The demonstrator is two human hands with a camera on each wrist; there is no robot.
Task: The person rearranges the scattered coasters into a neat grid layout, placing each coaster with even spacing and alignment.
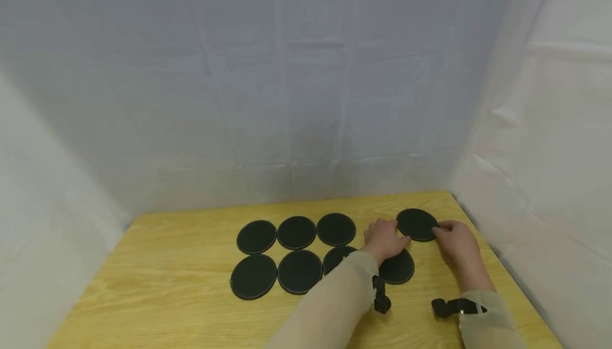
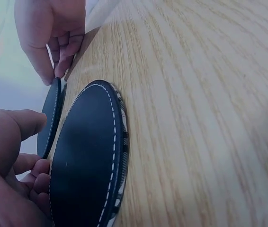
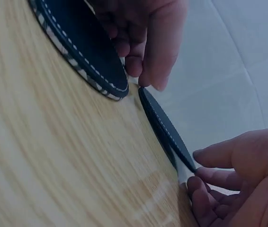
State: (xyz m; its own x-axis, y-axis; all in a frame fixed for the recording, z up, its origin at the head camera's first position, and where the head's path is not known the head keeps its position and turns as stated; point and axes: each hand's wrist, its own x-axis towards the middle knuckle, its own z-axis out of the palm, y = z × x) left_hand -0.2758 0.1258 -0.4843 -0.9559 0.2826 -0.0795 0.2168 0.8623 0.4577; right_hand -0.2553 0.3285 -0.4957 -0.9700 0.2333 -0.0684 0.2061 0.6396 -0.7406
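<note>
A round black coaster (image 1: pixel 417 225) with pale stitching along its rim is at the far right of the table, between the two hands. My right hand (image 1: pixel 458 241) pinches its right edge between thumb and fingers; the right wrist view has that edge tilted up over a dark shape beneath. At the opposite edge, my left hand (image 1: pixel 384 240) holds the coaster with its thumb and curled fingers. Nearer to me lies another black coaster (image 1: pixel 398 268), partly under the left hand in the head view. Its side (image 2: pixel 124 137) shows a black-and-white pattern.
Several more black coasters (image 1: pixel 296 232) lie in two rows on the wooden table (image 1: pixel 181 285), left of the hands. The left forearm covers part of one in the front row (image 1: pixel 337 257). White sheeting (image 1: pixel 306 99) hangs behind the table and along both sides.
</note>
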